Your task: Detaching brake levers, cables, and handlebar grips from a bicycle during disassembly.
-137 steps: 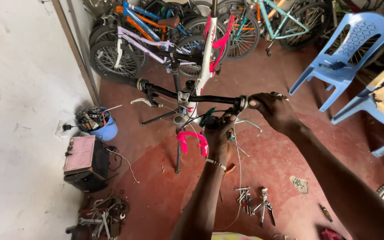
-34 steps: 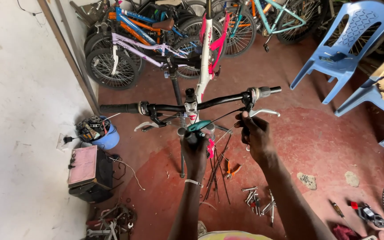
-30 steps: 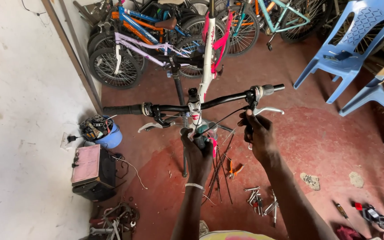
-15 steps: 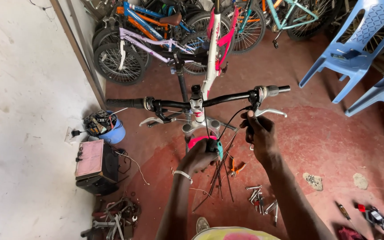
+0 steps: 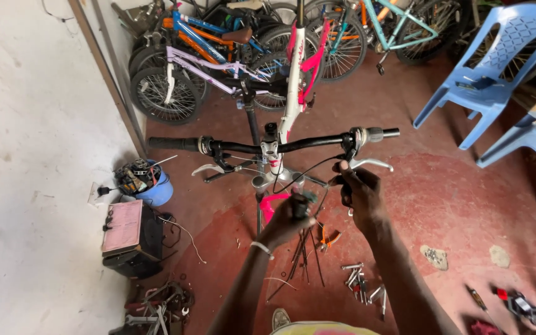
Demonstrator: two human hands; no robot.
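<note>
A white and pink bicycle (image 5: pixel 294 80) stands upright in front of me, its black handlebar (image 5: pixel 268 146) across the middle of the view. My left hand (image 5: pixel 288 218) is below the stem, closed on a tool with teal grips (image 5: pixel 306 200) beside the pink fork (image 5: pixel 270 205). My right hand (image 5: pixel 360 193) is just under the silver right brake lever (image 5: pixel 370 163), fingers pinched on a black cable (image 5: pixel 310 170) that loops back toward the stem.
Several bicycles (image 5: pixel 212 59) lean at the back wall. Blue plastic chairs (image 5: pixel 491 65) stand at right. A blue bucket of parts (image 5: pixel 150 186) and a dark box (image 5: pixel 128 239) sit at left. Loose tools (image 5: pixel 361 282), orange pliers (image 5: pixel 328 236) and spokes lie on the red floor.
My left hand has dropped from the stem to below it, beside the fork, still holding the teal-gripped tool. My right hand has stayed by the right brake lever.
</note>
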